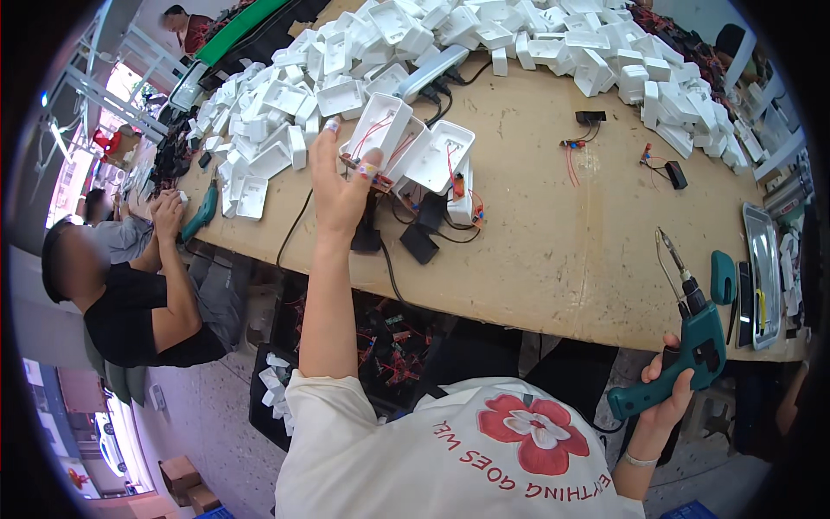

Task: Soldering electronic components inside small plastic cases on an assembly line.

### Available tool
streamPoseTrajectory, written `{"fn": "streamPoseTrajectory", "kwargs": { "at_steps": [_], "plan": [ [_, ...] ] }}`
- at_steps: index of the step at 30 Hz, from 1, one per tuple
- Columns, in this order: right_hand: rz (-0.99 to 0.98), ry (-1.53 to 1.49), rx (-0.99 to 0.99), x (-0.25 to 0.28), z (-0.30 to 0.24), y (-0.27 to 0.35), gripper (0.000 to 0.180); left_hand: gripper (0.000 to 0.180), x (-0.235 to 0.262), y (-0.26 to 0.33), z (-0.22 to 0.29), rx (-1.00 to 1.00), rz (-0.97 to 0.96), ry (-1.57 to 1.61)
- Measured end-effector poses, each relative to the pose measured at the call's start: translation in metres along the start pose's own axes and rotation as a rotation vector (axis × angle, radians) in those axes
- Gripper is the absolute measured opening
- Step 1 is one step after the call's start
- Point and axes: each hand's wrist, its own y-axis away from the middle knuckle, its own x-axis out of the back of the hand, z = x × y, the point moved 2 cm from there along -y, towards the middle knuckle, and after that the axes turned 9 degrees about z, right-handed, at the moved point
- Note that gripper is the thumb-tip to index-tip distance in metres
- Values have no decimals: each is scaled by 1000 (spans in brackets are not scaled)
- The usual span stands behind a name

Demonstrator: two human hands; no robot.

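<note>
My left hand (341, 177) reaches over the wooden table (553, 233) and grips the edge of a white plastic housing (379, 125) with red wires inside. Two more open white housings (445, 156) with red wires and small circuit boards lie right beside it. My right hand (666, 389) is down by the table's near edge, closed around the handle of a teal electric screwdriver (696, 337) whose bit points up.
A big heap of white plastic housings (553, 39) covers the far side of the table. Black adapters (419, 242) and cables lie near the front. A metal tray (764, 272) sits at the right. Another person (130, 294) sits at the left.
</note>
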Motion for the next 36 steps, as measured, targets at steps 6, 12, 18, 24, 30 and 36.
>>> {"fn": "streamPoseTrajectory", "kwargs": {
  "at_steps": [6,12,18,24,30,36],
  "plan": [
    [31,-217,-96,13,22,-17,60,34,10,-39,-20,17,125,80],
    [46,-401,-271,28,43,-33,59,34,-4,-127,-75,-56,-78,-491],
    [85,-419,-232,26,41,-31,55,27,-51,-142,-118,-138,-338,-808],
    [115,-418,-252,16,38,-31,53,22,-36,-128,-138,-201,-449,-956],
    [47,-491,-250,34,49,-35,55,26,21,-157,-95,-203,-4,-427],
    [-60,-551,-268,19,50,-43,56,29,7,-77,88,-417,-163,-113]
  ]
}}
